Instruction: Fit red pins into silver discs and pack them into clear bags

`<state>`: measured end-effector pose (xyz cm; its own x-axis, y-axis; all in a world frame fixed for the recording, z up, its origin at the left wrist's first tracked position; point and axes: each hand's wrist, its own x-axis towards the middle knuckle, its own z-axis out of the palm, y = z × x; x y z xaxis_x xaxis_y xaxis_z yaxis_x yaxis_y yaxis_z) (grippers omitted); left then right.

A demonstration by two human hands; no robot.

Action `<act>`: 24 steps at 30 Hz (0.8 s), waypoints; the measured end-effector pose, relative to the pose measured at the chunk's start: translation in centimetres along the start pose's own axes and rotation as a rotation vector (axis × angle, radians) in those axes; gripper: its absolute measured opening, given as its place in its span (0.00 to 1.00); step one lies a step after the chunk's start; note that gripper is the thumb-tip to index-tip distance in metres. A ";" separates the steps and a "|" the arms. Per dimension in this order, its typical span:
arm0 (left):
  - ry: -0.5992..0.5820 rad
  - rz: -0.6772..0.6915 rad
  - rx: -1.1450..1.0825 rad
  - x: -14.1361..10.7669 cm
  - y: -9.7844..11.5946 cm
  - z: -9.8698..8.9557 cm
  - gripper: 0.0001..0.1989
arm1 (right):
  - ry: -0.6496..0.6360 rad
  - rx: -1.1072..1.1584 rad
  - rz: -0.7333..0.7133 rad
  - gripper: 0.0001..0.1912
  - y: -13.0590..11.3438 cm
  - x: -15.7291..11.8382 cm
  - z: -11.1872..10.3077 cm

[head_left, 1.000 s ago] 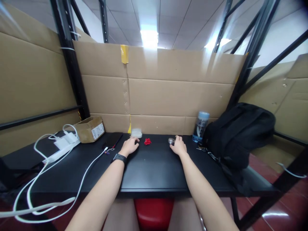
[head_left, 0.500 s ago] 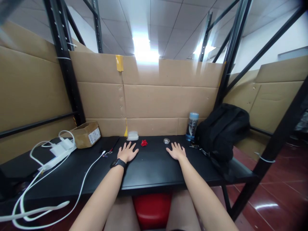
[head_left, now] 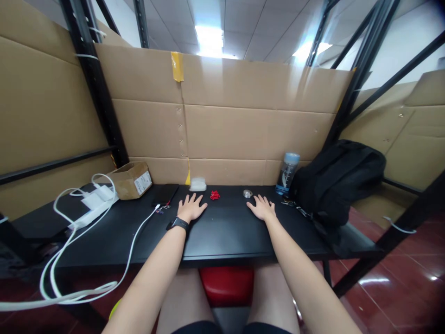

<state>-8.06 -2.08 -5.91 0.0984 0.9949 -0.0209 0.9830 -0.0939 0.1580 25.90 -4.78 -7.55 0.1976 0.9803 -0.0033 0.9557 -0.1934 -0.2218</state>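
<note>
My left hand [head_left: 191, 208], with a dark watch at the wrist, lies palm down on the black table [head_left: 225, 236], fingers spread. Just beyond its fingertips sits a whitish translucent box [head_left: 198, 184]. Between the hands, a little farther back, is a small red bundle [head_left: 214, 195], its kind too small to tell. My right hand [head_left: 263, 208] also rests flat with fingers apart. Close to its fingertips lies a small round, clear or silvery thing [head_left: 247, 193], perhaps a roll of tape. Neither hand holds anything.
A water bottle [head_left: 288, 173] and a black backpack [head_left: 339, 178] stand at the right. On the left are an open cardboard box [head_left: 132, 180], a white power strip [head_left: 93, 208] with looping cables, and a dark flat phone-like thing [head_left: 166, 195]. Cardboard walls [head_left: 229, 134] close off the back.
The view has tilted down and shifted slightly left, so everything appears higher and a bit farther right. Both hands stay flat in the same places on the table.
</note>
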 end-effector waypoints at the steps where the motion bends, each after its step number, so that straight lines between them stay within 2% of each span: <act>1: -0.004 0.002 -0.004 0.0 0.0 -0.1 0.38 | 0.005 0.000 -0.001 0.42 0.0 0.1 0.1; 17: -0.043 0.050 -0.021 1.9 -1.0 -0.9 0.35 | 0.041 0.039 0.000 0.43 -0.1 -0.1 0.0; 24: -0.039 0.133 -0.004 3.0 -1.7 -1.3 0.33 | 0.045 0.059 0.006 0.41 0.1 0.3 0.0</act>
<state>-9.66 1.08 -4.99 0.2336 0.9716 -0.0381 0.9603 -0.2244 0.1657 26.05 -4.51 -7.56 0.2143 0.9760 0.0392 0.9403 -0.1953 -0.2787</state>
